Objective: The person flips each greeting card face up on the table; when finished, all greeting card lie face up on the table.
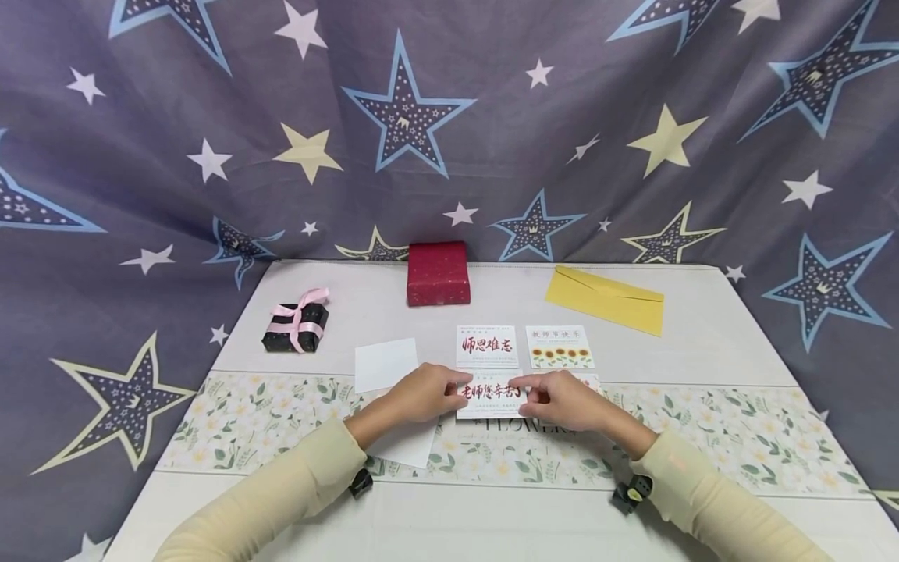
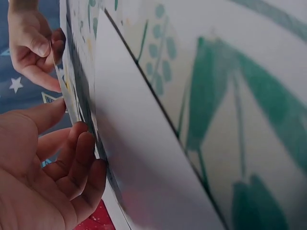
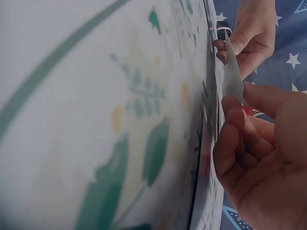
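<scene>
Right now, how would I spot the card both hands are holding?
On the table, find the floral strip across the near half. At its far edge lies the card with red brush lettering, pinched by the left hand and right hand; the two cards behind it lie untouched.

Surface: white table [image 1: 702, 343], floral runner [image 1: 737, 437] along the front.
Back edge: red box [image 1: 438, 273], yellow envelope [image 1: 605, 300].
Left side: black gift box [image 1: 296, 326].
Middle: greeting cards [image 1: 488, 346], white sheet [image 1: 385, 364].

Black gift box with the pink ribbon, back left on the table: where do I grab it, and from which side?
Take the black gift box by its two bare side walls, coming from above. It sits flat and apart from other things; the bow on top would likely slip or crush.
</scene>
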Available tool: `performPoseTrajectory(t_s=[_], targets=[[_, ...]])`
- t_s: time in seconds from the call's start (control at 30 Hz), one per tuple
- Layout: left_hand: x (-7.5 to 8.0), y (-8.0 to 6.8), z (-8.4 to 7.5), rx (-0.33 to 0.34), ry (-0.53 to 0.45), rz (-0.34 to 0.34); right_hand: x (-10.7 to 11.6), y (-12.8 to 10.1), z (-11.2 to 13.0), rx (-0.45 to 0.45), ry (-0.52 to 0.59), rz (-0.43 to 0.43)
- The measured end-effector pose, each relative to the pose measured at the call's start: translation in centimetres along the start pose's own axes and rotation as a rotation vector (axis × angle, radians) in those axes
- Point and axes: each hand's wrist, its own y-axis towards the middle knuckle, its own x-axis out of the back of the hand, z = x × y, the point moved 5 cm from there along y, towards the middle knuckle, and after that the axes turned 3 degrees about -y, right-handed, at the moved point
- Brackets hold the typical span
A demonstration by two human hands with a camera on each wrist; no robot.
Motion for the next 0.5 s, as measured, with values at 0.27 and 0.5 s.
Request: performPoseTrajectory(t_s=[0.27, 0.5], targets=[[-0.11, 0.08, -0.20, 0.041, 0.048, 0.035, -0.33, 0.01, -0.18, -0.005, -0.005, 0.057], [-0.17, 0.12, -0.45, 0.042, 0.076, 0.040, -0.56, 0.12, -0.27, -0.007, -0.023, 0.077]])
